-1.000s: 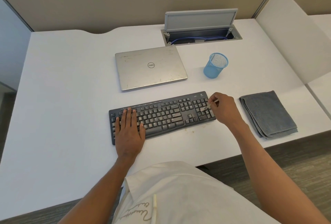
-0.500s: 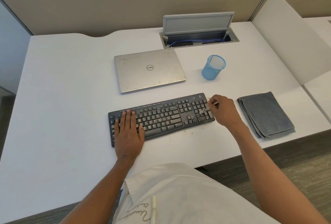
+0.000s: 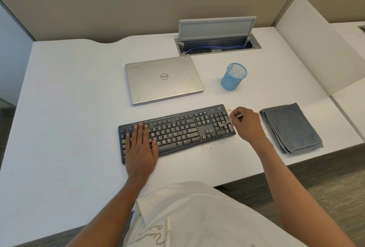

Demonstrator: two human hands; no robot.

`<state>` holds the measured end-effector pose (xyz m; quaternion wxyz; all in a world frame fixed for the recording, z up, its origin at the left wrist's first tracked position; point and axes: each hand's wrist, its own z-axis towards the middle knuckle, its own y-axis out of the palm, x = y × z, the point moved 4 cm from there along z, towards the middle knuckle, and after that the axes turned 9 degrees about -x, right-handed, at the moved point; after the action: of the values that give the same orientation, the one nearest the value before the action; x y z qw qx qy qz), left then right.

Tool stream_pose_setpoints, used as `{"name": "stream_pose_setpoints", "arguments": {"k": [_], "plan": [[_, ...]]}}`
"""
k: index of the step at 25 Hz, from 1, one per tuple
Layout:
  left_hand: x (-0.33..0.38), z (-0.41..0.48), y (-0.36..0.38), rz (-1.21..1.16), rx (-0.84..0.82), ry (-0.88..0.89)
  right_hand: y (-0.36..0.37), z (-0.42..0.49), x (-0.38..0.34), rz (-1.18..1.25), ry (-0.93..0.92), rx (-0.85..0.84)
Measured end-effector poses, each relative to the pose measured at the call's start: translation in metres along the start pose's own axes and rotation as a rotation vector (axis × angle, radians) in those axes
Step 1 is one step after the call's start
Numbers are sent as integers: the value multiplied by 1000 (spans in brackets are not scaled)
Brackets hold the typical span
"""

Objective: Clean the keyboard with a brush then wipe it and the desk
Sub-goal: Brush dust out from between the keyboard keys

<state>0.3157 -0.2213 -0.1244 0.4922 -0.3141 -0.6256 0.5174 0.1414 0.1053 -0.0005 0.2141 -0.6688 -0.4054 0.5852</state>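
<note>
Hands: left hand (image 3: 141, 148) lies flat with straight fingers on the left end of the black full-size plastic keyboard (image 3: 177, 134), pressing it onto the white table (image 3: 69, 108); right hand (image 3: 247, 126) pinches a thin pale brush (image 3: 230, 121) in curled fingers.
Brush: tip down on the number-pad keys at the keyboard's right end, handle slanting up and back through the right hand.
Step in hand: the brushing stage, by my reading (wiping has not begun, since the folded grey terry cloth (image 3: 292, 128) lies untouched on the table just right of the right hand).
Next move: short, light strokes along the gaps between keys, with the left hand steadying the board so it does not skid; the brownish specks on the table around the keyboard's right end look like work for the cloth afterwards.
Hard to make out: the bristles are too small to tell from the handle, and dirt between the keys cannot be judged.
Hidden: the exact finger placement on the handle sits behind the back of the right hand.
Cut off: both forearms run out at the bottom edge.
Nearby: a closed silver laptop (image 3: 164, 79) and a blue mesh pen cup (image 3: 234, 76) sit behind the keyboard, apart from it.
</note>
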Motion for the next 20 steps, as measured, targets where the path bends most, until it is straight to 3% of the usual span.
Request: {"name": "stream_pose_setpoints", "arguments": {"k": [6,20], "plan": [[0,0,0,3,-7,0,-6,2,13,9,49,61],[-2,1,2,12,-23,-7,-4,6,9,19,38,22]]}}
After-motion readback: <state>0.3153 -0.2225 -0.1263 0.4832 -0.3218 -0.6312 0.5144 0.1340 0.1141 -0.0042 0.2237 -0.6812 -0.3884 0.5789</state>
